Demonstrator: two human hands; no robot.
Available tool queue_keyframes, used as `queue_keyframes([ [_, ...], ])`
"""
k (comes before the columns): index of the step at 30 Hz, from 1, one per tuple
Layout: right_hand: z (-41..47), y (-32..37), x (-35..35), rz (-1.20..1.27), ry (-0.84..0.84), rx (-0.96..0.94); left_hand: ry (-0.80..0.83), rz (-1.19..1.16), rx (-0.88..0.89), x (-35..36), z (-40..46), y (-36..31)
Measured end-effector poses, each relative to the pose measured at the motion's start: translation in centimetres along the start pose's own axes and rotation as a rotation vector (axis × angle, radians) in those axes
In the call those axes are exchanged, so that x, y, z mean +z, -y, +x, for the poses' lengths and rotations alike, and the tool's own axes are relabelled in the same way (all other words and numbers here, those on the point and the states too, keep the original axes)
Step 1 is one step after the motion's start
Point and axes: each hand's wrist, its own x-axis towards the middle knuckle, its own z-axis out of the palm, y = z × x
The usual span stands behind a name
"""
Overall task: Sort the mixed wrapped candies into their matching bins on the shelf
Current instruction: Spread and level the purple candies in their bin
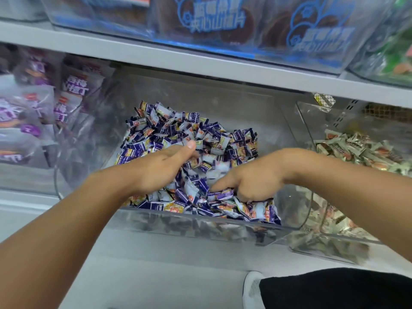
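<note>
Both hands are down in the clear middle bin [156, 224]: the left hand [156, 168] lies on the pile of purple-and-white candies [189, 134] with thumb stretched forward and fingers curled into the wrappers (whether it grips one I cannot tell), while the right hand [256, 177], well apart from it, has its fingers dug down into the pile near the bin's front wall, index finger pointing left across a purple candy [223, 194] whose long axis runs left to right. Right of the middle bin stands another clear bin [316, 246] holding pale green-and-brown candies [356, 150]. Left of it, purple snack bags [73, 90] stand blurred. Over the middle bin runs a pale grey shelf [200, 61] carrying clear boxes with blue lettering [216, 18]. Below the bin, a white shoe [252, 288] shows on a pale floor.
</note>
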Motion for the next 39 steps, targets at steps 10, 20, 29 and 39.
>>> queue_keyframes([
  [10, 3.1, -2.9, -4.5, 0.253, -0.326, 0.317, 0.053, 0.102, -0.068, -0.1, -0.1, 0.1],
  [20, 0.7, 0.5, 0.9, 0.105, -0.057, 0.030, 0.050, 0.100, -0.034, 0.3, 0.0, 0.9],
  [29, -1.3, -1.5, -2.2, 0.222, -0.239, 0.119, 0.052, 0.151, -0.035, 0.5, -1.3, -0.2],
  [39, 6.0, -6.4, -4.8, 0.227, -0.294, 0.458, 0.037, 0.121, -0.047, 0.3, -1.5, -0.1],
])
